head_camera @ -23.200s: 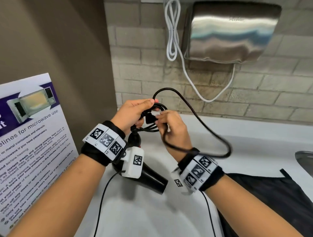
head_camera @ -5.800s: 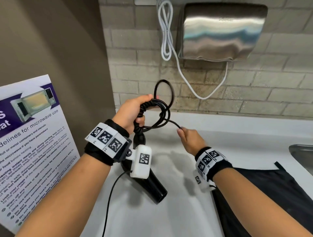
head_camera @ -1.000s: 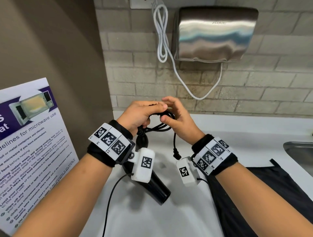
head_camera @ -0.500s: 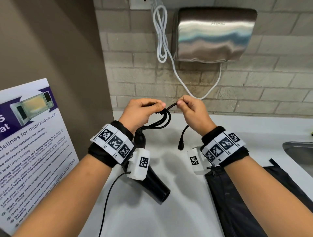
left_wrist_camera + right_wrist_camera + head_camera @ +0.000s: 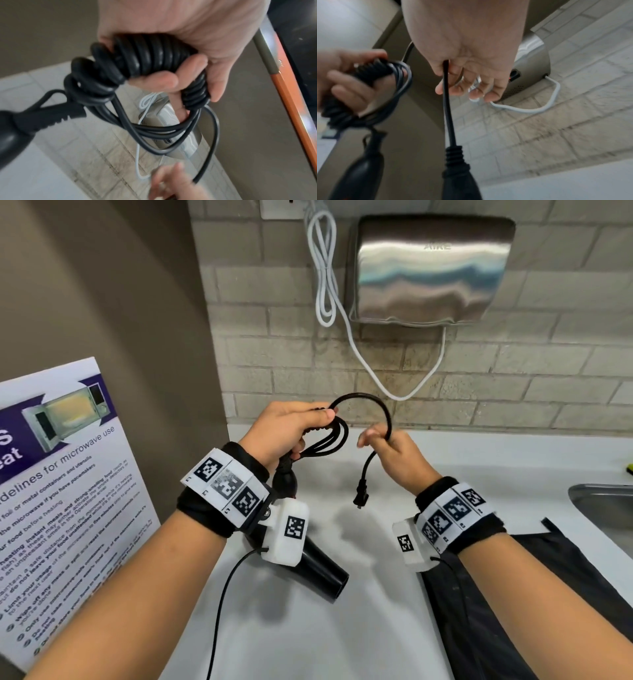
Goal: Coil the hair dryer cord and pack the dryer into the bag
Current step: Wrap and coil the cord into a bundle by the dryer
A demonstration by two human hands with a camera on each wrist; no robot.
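Dryer body half hidden behind left wrist; bag cut off

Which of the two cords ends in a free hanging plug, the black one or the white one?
The black cord: its plug dangles below the right hand. The white cord hangs looped on the wall and runs into the steel hand dryer.

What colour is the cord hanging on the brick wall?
White; the looped wall cord beside the shiny metal hand dryer shows best in the head view.
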